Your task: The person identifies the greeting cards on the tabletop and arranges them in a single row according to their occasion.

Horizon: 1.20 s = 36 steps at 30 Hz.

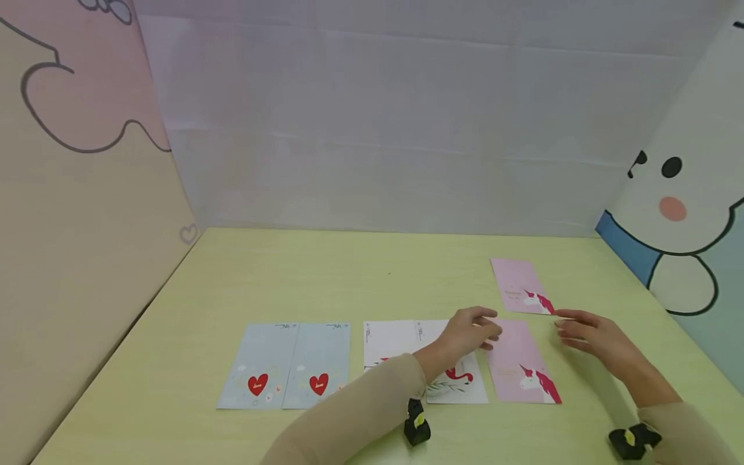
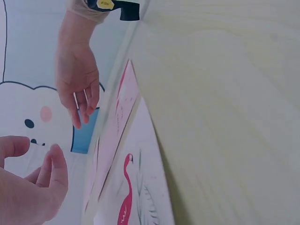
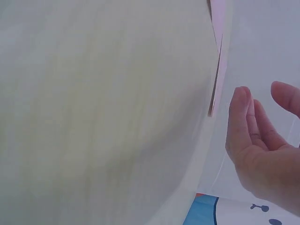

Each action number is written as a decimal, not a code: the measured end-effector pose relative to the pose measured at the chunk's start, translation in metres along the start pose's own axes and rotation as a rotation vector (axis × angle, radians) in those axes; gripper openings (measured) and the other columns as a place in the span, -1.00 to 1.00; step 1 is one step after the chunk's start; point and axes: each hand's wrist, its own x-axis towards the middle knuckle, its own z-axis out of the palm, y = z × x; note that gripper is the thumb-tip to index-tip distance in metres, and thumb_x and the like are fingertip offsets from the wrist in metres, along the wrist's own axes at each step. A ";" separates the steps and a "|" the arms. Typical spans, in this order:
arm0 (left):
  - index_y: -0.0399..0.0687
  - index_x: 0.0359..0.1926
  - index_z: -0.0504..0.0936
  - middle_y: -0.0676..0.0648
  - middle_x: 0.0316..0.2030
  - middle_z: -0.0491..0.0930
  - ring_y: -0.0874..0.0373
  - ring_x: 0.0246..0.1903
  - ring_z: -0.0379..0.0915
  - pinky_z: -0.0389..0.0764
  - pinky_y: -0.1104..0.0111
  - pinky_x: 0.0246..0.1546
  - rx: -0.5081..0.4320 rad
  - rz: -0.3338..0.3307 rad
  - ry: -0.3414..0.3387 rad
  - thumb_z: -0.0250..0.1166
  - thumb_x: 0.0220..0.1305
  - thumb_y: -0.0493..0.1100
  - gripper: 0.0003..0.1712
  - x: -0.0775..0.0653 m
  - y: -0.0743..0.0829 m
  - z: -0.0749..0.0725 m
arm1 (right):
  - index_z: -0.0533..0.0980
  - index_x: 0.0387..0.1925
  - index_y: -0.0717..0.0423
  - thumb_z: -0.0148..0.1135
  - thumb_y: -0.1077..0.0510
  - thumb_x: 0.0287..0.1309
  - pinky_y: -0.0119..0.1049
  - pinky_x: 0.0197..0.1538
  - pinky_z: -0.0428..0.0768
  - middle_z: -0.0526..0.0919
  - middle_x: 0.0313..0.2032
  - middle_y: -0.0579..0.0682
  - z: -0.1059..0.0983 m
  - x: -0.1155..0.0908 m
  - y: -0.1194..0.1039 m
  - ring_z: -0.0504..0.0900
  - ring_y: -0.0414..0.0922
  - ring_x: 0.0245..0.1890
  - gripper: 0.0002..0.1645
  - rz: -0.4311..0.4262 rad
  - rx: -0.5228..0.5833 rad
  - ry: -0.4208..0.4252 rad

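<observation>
Above the right-hand white flamingo card (image 1: 459, 387) hovers my left hand (image 1: 467, 330), fingers loosely bent and holding nothing. Its fingertips overlap the upper left edge of a pink unicorn card (image 1: 514, 361) in the head view. My right hand (image 1: 599, 339) is raised to the right of that card, its fingertips by the lower right corner of a second pink unicorn card (image 1: 514, 284) farther back. In the right wrist view, the right hand (image 3: 262, 159) has thumb and fingers apart with nothing between them. Another white card (image 1: 388, 339) is partly hidden by the left sleeve.
Two pale blue cards with red hearts, one at the left (image 1: 264, 355) and one beside it (image 1: 320, 352), lie side by side on the light wooden table (image 1: 325, 271). A white sheet (image 1: 372, 129) hangs behind, with cartoon-printed panels on both sides.
</observation>
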 end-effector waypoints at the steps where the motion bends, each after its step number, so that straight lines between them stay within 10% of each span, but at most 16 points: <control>1: -0.25 -0.02 0.49 0.03 -0.43 0.50 0.03 -0.34 0.52 0.55 0.35 -0.40 -0.018 0.011 0.019 0.20 0.11 -0.30 -0.64 0.004 0.001 0.001 | 0.01 0.21 0.49 -0.04 -0.05 0.23 -0.31 -0.14 0.51 0.21 0.10 0.38 -0.002 0.003 0.000 0.46 -0.40 -0.28 -0.21 -0.011 0.010 0.009; 4: -0.22 -0.03 0.50 0.05 -0.37 0.50 0.07 -0.26 0.49 0.52 0.36 -0.31 -0.013 0.019 0.089 0.21 0.11 -0.24 -0.64 0.017 0.004 0.005 | -0.01 0.23 0.46 -0.08 -0.08 0.24 -0.35 -0.12 0.49 0.12 0.15 0.38 -0.008 0.012 0.002 0.41 -0.45 -0.28 -0.20 -0.018 0.059 0.055; 10: -0.14 0.05 0.46 0.03 -0.12 0.50 0.13 -0.06 0.38 0.38 0.30 -0.06 0.037 -0.057 0.204 0.23 0.09 -0.10 -0.52 0.034 0.007 0.015 | -0.24 0.28 0.39 -0.26 -0.16 0.26 -0.09 0.15 0.15 -0.18 0.26 0.38 -0.016 0.027 0.000 0.03 0.18 0.21 -0.13 0.041 0.162 0.071; 18: -0.16 0.12 0.39 -0.06 0.01 0.42 0.05 0.06 0.28 0.26 0.24 0.06 0.019 -0.120 0.233 0.21 0.09 -0.02 -0.42 0.049 0.008 0.025 | -0.40 0.28 0.32 -0.27 -0.10 0.28 -0.04 0.21 -0.02 -0.36 0.28 0.31 -0.023 0.038 -0.001 -0.22 0.18 0.25 -0.14 0.153 0.300 0.046; 26: -0.15 0.16 0.33 -0.09 0.07 0.35 0.00 0.11 0.20 0.22 0.16 0.08 -0.052 -0.143 0.219 0.18 0.13 -0.04 -0.42 0.057 0.009 0.029 | -0.37 0.27 0.36 -0.29 -0.05 0.29 -0.19 0.10 0.29 -0.25 0.26 0.38 -0.026 0.042 -0.002 -0.05 0.16 0.23 -0.18 0.192 0.285 0.033; 30: -0.15 0.16 0.33 -0.13 0.05 0.36 -0.04 0.10 0.20 0.22 0.14 0.07 -0.067 -0.158 0.244 0.20 0.12 -0.07 -0.43 0.059 0.007 0.030 | -0.34 0.26 0.41 -0.31 -0.02 0.30 -0.27 -0.05 0.45 -0.15 0.24 0.43 -0.026 0.041 -0.003 0.41 -0.01 -0.03 -0.22 0.183 0.255 0.009; 36: -0.10 0.16 0.33 -0.12 0.06 0.36 -0.03 0.09 0.21 0.22 0.15 0.07 -0.024 -0.185 0.256 0.24 0.08 -0.08 -0.40 0.065 0.004 0.033 | -0.29 0.23 0.52 -0.17 0.01 0.26 -0.28 -0.15 0.51 0.42 -0.15 0.20 -0.025 0.040 -0.006 0.52 -0.31 -0.39 -0.15 0.172 0.255 0.003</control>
